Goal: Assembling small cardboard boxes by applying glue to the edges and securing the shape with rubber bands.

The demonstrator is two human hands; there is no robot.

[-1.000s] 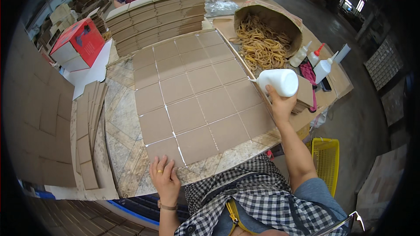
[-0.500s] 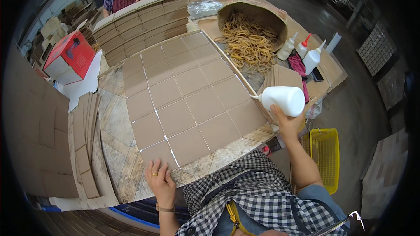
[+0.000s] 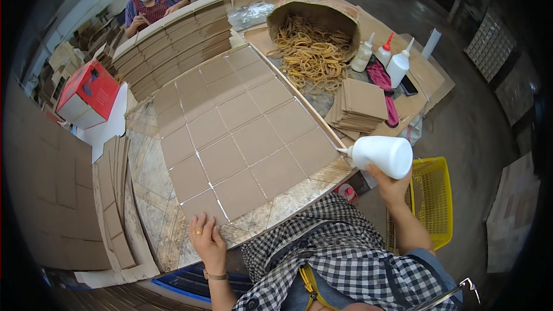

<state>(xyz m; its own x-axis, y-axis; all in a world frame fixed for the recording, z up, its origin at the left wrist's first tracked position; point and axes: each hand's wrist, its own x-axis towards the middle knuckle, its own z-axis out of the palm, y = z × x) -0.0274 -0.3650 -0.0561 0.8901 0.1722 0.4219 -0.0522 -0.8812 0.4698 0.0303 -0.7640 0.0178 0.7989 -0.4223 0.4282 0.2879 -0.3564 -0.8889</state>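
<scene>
The right hand [image 3: 393, 187] grasps a white plastic squeeze bottle [image 3: 385, 156] at the near right corner of a flat brown cardboard grid sheet [image 3: 239, 109], tilted probably to feed its nozzle [image 3: 344, 150]; the left hand [image 3: 208, 246], grasping nothing, rests at the sheet's near left corner, seemingly steadying it; white lines [image 3: 211, 185] streak its seams

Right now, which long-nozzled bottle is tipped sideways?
The white squeeze bottle in the right hand, nozzle pointing left. The other three stand upright near the sack: the cloudy bottle, the red-tipped bottle and the pale-tipped bottle.
</scene>
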